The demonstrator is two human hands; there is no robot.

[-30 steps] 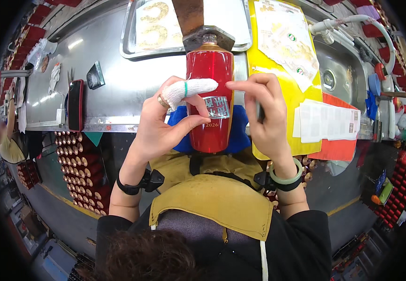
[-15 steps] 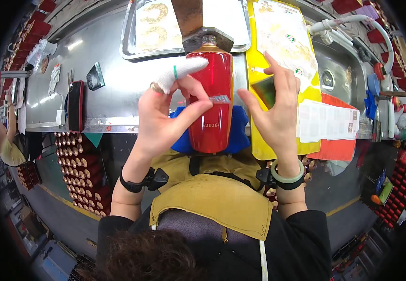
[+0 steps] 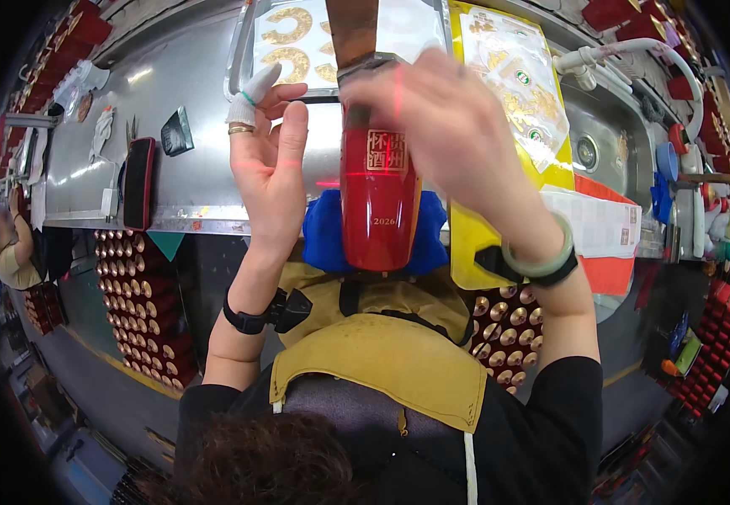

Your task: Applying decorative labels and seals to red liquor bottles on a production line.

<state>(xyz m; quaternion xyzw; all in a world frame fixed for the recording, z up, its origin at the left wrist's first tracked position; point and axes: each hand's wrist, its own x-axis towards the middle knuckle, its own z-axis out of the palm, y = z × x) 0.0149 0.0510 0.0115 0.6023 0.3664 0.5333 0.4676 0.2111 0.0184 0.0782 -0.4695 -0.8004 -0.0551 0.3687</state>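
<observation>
A glossy red bottle with a square gold emblem lies with its lower end on a blue cloth pad and its top pointing away from me. My left hand is just left of the bottle, holding nothing, fingers apart; its index finger wears a white fabric sleeve. Over the bottle's upper end is my right hand, smeared by motion, so its fingers cannot be made out. It hides the bottle's neck. Beyond it stands a brown metal upright.
A metal tray with gold crescent decals lies at the back. To the right are a yellow sheet, packaged gold decals, printed paper and a sink. A red-edged phone lies left.
The small clear piece pinched in my left hand over the bottle is no longer visible; that hand has opened and moved left. My right hand has swung inward over the bottle's top. The emblem now shows.
</observation>
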